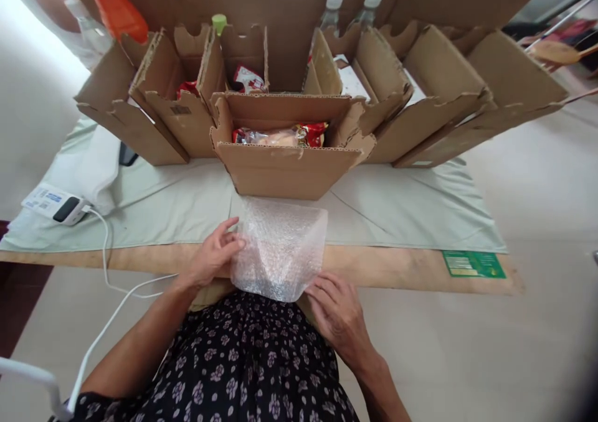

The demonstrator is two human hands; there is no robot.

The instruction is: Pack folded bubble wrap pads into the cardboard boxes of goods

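Observation:
A clear bubble-wrap pouch (280,248) lies at the near edge of the table, hanging slightly over it. My left hand (212,255) grips its left edge, thumb on top and fingers curled. My right hand (337,310) pinches its lower right corner, fingers bent. Just beyond the pouch stands an open cardboard box (280,170) with a red-and-clear snack packet (284,135) inside.
Several open cardboard boxes (159,98) stand in a row across a pale green cloth (402,204), some holding packets and bottles (331,8). A white charger (56,205) with a cable lies at left. A green label (473,264) sits on the wooden table edge.

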